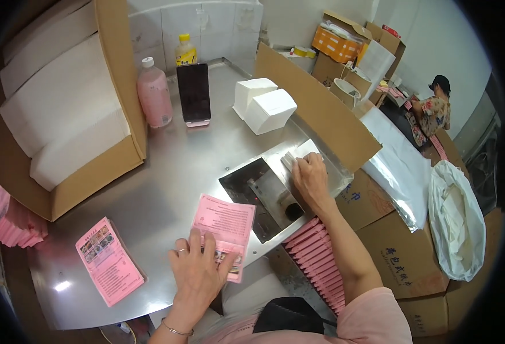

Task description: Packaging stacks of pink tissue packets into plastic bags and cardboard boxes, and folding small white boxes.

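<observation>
My left hand (pixel 198 269) grips a pink printed paper sleeve (pixel 225 221) near the table's front edge, its fingers over the lower half and the thumb at the right side. My right hand (pixel 311 175) is closed on a small wad of white folded tissues (pixel 305 150), beyond a rectangular opening (pixel 252 192) in the metal table. The ends of those fingers are partly hidden. A stack of similar pink sleeves (pixel 110 261) lies to the left of my left hand. Two white blocks of folded tissues (pixel 270 109) stand farther back.
On the left stands an open carton (pixel 57 200) of white tissue blocks. A phone on a stand (pixel 194 94), a pink bottle (pixel 155 94) and a yellow-capped bottle (pixel 186 51) stand behind. Pink packets (pixel 318 258) are lined up below the table. Another person (pixel 436 109) sits far right.
</observation>
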